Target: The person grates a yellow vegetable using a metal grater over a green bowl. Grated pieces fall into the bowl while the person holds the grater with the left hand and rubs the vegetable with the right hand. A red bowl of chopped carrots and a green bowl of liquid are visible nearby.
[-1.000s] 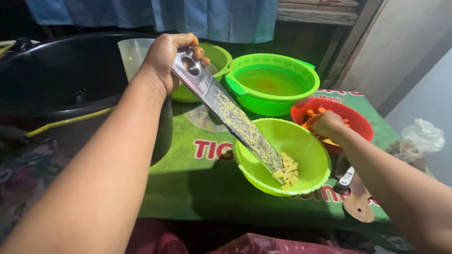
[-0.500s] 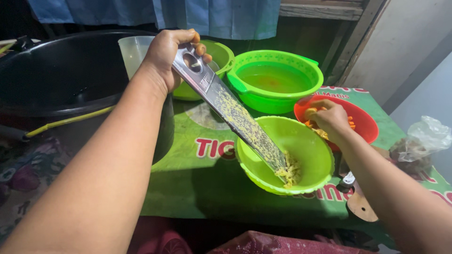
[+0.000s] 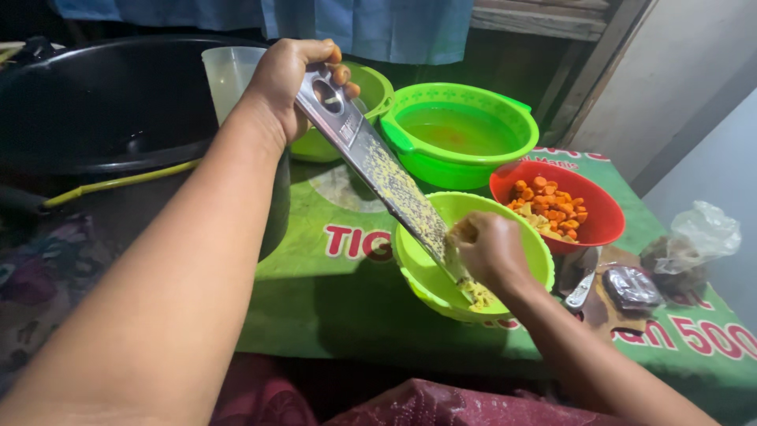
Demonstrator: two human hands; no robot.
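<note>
- The right hand (image 3: pixel 489 251) has come back from the red bowl (image 3: pixel 599 225) to the grater (image 3: pixel 386 177), fingers clamped on a yellow piece pressed against its lower face: grating goes on.
- The left hand (image 3: pixel 288 79) grips the grater's top; its foot rests in the green bowl (image 3: pixel 418 276), beneath the right fingers.
- A water basin (image 3: pixel 461 134) sits beyond, a knife (image 3: pixel 582 290) just right.

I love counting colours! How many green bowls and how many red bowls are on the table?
Green bowls: 3 – near one under the grater, water-filled one, far one
Red bowls: 1 – holding orange pieces
Total: 4
</note>
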